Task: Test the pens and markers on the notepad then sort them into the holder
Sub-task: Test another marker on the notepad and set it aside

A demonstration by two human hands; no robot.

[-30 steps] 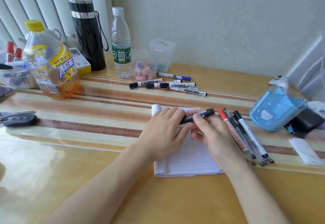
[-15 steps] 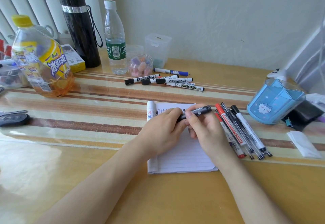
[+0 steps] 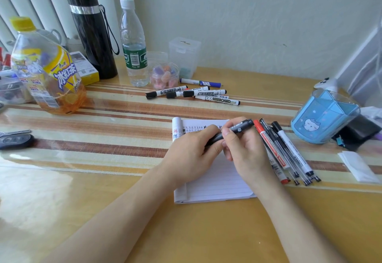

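Observation:
A lined notepad (image 3: 219,182) lies mid-table, with scribbles along its top lines. Both hands hold a black marker (image 3: 240,127) above it. My left hand (image 3: 192,153) grips the marker's lower end, my right hand (image 3: 244,149) pinches its barrel; the tip end is hidden between them. A row of pens and markers (image 3: 283,153), one red-capped, lies right of the pad. Several whiteboard markers (image 3: 194,93) lie further back. The blue pen holder (image 3: 324,116) with a cat print stands at the right.
Along the back left stand a tea bottle (image 3: 45,70), a black flask (image 3: 91,33) and a water bottle (image 3: 134,43). A small jar (image 3: 164,75) and a clear box (image 3: 185,54) sit behind the markers. Keys (image 3: 14,138) lie far left, folded tissue (image 3: 357,165) far right.
Both hands keep hold of the black marker above the pad. My left hand has slid down the pad, uncovering its scribbled top lines.

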